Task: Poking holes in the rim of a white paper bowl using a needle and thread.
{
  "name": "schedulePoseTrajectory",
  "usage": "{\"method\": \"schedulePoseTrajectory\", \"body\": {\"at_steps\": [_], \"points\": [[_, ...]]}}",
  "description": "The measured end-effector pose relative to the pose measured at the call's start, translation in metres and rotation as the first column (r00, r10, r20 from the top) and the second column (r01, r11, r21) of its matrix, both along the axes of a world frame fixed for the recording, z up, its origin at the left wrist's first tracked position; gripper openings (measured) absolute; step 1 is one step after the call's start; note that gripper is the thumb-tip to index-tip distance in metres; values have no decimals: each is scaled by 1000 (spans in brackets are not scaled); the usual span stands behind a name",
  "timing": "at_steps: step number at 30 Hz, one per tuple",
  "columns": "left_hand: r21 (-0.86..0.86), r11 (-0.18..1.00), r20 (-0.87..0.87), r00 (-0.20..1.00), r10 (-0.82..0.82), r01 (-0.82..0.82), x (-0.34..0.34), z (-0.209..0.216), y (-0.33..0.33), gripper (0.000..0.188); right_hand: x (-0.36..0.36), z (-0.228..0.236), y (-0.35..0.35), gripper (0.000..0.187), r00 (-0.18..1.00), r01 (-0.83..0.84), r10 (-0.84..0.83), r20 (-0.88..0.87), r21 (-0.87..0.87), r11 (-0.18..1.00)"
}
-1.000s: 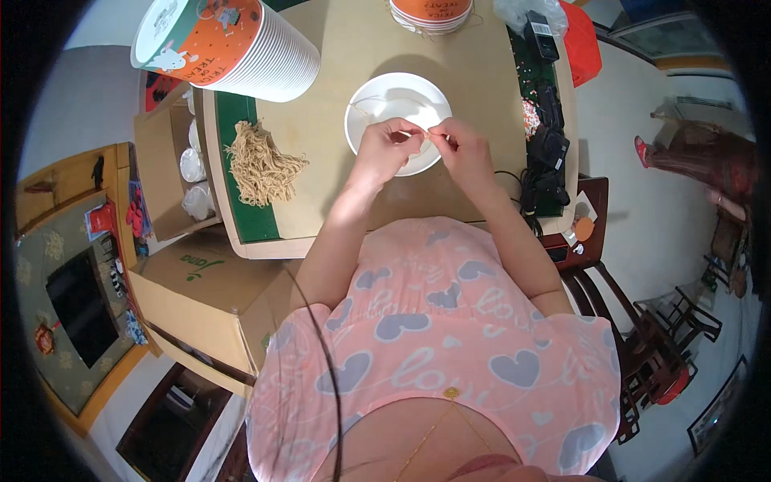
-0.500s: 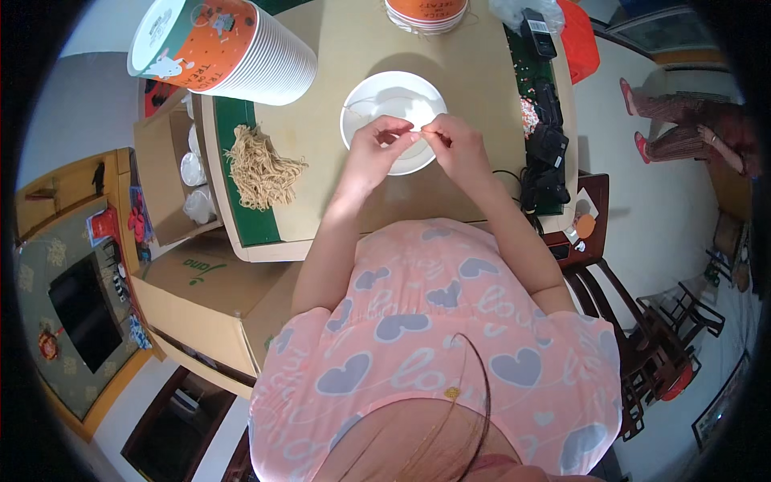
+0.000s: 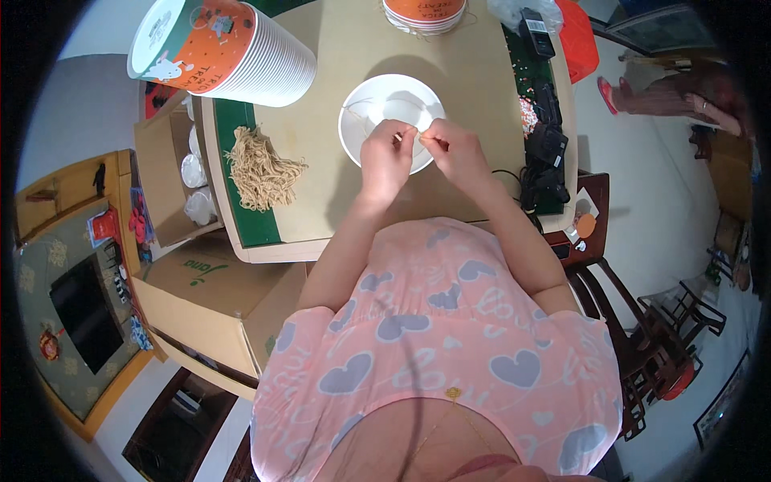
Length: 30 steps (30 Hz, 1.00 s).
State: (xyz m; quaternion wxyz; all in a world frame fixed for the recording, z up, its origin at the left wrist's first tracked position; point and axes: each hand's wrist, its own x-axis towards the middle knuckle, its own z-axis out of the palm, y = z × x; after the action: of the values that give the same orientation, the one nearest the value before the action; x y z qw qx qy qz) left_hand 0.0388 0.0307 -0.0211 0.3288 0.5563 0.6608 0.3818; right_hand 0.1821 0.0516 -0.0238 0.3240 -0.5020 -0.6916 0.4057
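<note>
A white paper bucket (image 3: 353, 145) stands on the table in front of me, its open mouth facing up. A thin tan string (image 3: 359, 102) curves across its mouth from the left side of the rim. Over the near right part of the rim, my left hand (image 3: 387, 161) and my right hand (image 3: 455, 151) meet, fingertips pinched close together on the string's end. The fingers hide most of that end, so I cannot tell whether it is knotted. A heap of cut tan strings (image 3: 263, 170) lies to the left.
Tall nested orange-and-white paper buckets (image 3: 269, 60) lean at the back left; another stack (image 3: 426, 18) stands at the far edge. Black devices with cables (image 3: 548, 149) line the right side. An open cardboard box (image 3: 165, 169) sits left of the table. A person (image 3: 675, 95) is at right.
My left hand has turned more upright, its fingers drawn in at the rim. The right hand stays close by, still pinching. The person at right has shifted their legs.
</note>
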Motion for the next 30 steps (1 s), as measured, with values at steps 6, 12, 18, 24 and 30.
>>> {"method": "schedulePoseTrajectory", "body": {"at_steps": [6, 12, 18, 24, 30], "points": [[-195, 978, 348, 938, -3, 75, -12, 1, 4, 12, 5, 6, 2, 9, 999, 1, -9, -50, -152, 988], [-206, 973, 346, 938, -30, 107, -8, 15, 1, 12, 4, 2, 2, 10, 980, 63, -96, -172, -190, 980], [-153, 984, 275, 960, -42, 87, -9, 14, -1, 8, 5, -2, 3, 10, 967, 21, -91, -239, -279, 960], [-121, 985, 263, 961, -85, 120, -7, 17, -3, 6, -1, -2, 4, 11, 876, 53, -230, -424, -389, 920], [-78, 990, 233, 968, -97, 117, -6, 18, -5, 5, 5, -2, 4, 9, 697, -95, -393, -600, -621, 778]]}}
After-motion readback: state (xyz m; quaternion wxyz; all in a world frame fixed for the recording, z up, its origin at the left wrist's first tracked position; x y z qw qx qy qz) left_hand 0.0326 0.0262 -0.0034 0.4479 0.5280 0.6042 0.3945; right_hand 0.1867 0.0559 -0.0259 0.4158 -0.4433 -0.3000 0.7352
